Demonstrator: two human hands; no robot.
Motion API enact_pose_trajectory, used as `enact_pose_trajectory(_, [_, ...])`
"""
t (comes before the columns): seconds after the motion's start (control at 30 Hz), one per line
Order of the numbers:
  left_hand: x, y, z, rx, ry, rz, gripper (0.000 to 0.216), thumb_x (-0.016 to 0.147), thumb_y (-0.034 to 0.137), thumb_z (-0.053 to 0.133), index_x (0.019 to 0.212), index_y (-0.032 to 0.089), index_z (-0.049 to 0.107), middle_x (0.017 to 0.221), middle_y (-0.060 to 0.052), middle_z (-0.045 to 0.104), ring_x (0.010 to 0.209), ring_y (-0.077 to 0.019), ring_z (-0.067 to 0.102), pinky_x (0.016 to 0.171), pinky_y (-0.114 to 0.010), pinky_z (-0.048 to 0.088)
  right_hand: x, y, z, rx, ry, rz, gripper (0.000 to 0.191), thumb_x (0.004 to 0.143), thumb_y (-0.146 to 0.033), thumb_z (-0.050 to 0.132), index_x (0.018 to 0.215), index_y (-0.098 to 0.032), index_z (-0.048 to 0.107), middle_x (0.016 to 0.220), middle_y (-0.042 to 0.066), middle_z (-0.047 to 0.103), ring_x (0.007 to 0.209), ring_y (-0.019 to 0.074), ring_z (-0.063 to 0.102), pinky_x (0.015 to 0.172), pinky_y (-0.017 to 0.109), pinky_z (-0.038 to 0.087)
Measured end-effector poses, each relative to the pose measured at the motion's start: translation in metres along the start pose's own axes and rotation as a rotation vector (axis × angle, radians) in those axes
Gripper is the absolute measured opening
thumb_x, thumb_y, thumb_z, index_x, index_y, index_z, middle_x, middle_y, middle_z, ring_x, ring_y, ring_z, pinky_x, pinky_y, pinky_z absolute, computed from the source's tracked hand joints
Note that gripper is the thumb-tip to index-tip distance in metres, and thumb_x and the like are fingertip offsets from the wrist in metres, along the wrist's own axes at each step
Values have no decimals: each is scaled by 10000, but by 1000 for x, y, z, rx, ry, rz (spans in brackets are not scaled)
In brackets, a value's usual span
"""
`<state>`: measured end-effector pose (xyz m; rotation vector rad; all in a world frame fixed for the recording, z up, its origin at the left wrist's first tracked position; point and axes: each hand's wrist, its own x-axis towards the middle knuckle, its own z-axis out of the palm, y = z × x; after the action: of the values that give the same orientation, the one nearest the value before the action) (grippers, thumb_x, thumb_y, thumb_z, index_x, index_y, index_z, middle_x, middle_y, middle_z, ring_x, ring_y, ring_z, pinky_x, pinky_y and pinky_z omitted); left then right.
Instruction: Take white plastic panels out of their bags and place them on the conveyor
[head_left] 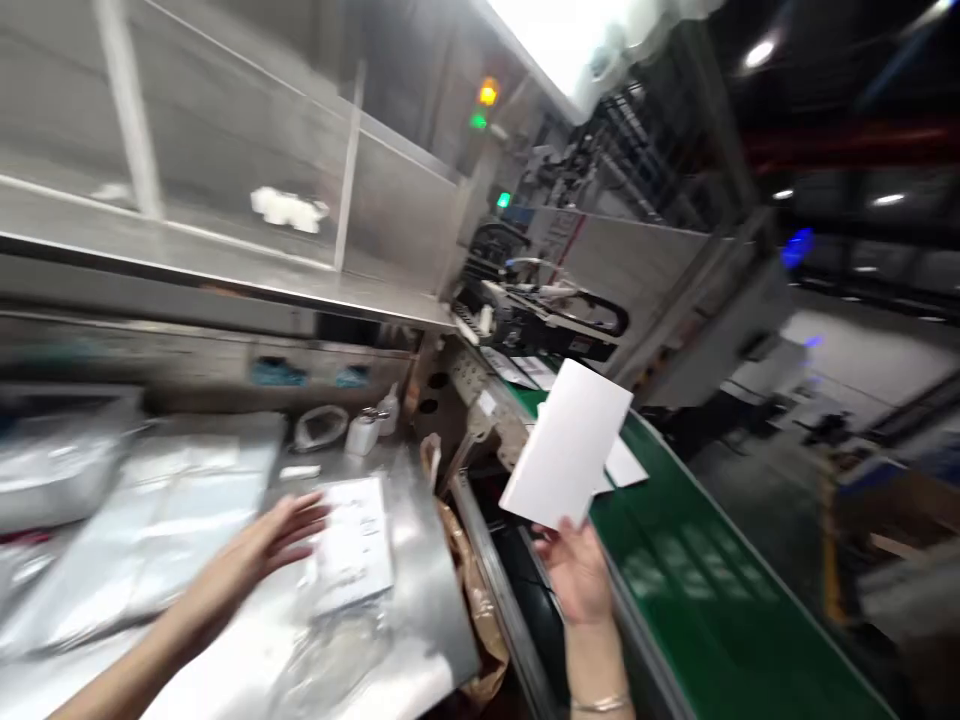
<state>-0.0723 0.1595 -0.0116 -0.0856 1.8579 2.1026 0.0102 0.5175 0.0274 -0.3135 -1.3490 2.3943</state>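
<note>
My right hand [576,570] grips a white rectangular booklet or flat box [570,440] by its lower edge, holding it up at a tilt over the near edge of the green conveyor belt [705,570]. Its kind is not plain, as its face is blank. My left hand [292,535] is open, fingers stretched toward a white printed sheet or booklet [356,540] on the metal table [427,590]. Whether the fingertips touch it I cannot tell. Clear plastic film [330,650] lies at the near end of that printed piece.
Stacked clear plastic bags [165,510] cover the table's left side. Small white bottles [364,432] and a tape roll [321,428] stand at the back. Brown paper [472,590] hangs between table and conveyor. More white sheets [622,468] lie on the belt, below a black machine [540,310].
</note>
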Motion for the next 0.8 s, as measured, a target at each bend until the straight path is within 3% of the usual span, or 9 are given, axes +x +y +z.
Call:
enact_pose_trajectory(0.1, [-21, 15, 11, -338, -153, 90, 613, 844, 616, 334, 1286, 204, 439, 1239, -89, 569, 1151, -239, 511, 932, -356, 420, -39, 95, 99, 71, -269, 289, 488, 711, -292, 729, 1130, -249, 481, 950, -12, 632, 691, 106, 620, 610, 231, 528])
enact_pose_trajectory(0.13, [-27, 20, 9, -424, -178, 121, 599, 858, 600, 323, 1298, 209, 428, 1212, -89, 587, 1118, -242, 536, 908, -352, 426, -58, 117, 122, 80, -331, 380, 491, 722, -299, 720, 1143, -251, 474, 960, -12, 627, 709, 107, 623, 630, 233, 533])
enact_pose_trajectory(0.2, [-38, 22, -5, -551, -98, 164, 554, 859, 553, 395, 1281, 198, 452, 1129, -91, 630, 999, -241, 598, 828, -335, 452, -92, 149, 149, 70, -401, 543, 521, 715, -303, 729, 1160, -256, 462, 943, -22, 620, 735, 115, 631, 635, 229, 541])
enact_pose_trajectory(0.27, [-51, 15, -29, -616, 53, 168, 487, 842, 477, 495, 1209, 158, 521, 1027, -93, 665, 874, -224, 633, 763, -307, 459, -113, 168, 161, 17, -437, 668, 577, 676, -300, 762, 1163, -264, 455, 911, -38, 612, 742, 124, 640, 610, 222, 550])
enact_pose_trajectory(0.47, [-95, -29, -88, -836, 225, 194, 431, 852, 436, 484, 1117, 107, 572, 917, -117, 685, 804, -226, 643, 768, -333, 462, -138, 200, 180, -169, -594, 847, 581, 619, -286, 799, 1105, -248, 484, 927, -43, 602, 706, 130, 648, 524, 198, 561])
enact_pose_trajectory(0.63, [-109, -39, -105, -958, 253, 101, 505, 835, 482, 482, 1117, 72, 569, 904, -142, 689, 791, -250, 653, 798, -363, 460, -151, 209, 192, -210, -665, 878, 575, 609, -292, 802, 1092, -235, 495, 889, -29, 598, 689, 126, 623, 528, 208, 546])
enact_pose_trajectory(0.8, [-106, -40, -109, -996, 222, 69, 535, 840, 500, 454, 1115, 56, 571, 909, -154, 687, 825, -269, 649, 800, -374, 461, -149, 211, 187, -266, -739, 861, 731, 574, -290, 813, 1195, -223, 435, 881, 24, 619, 752, 171, 606, 540, 246, 528])
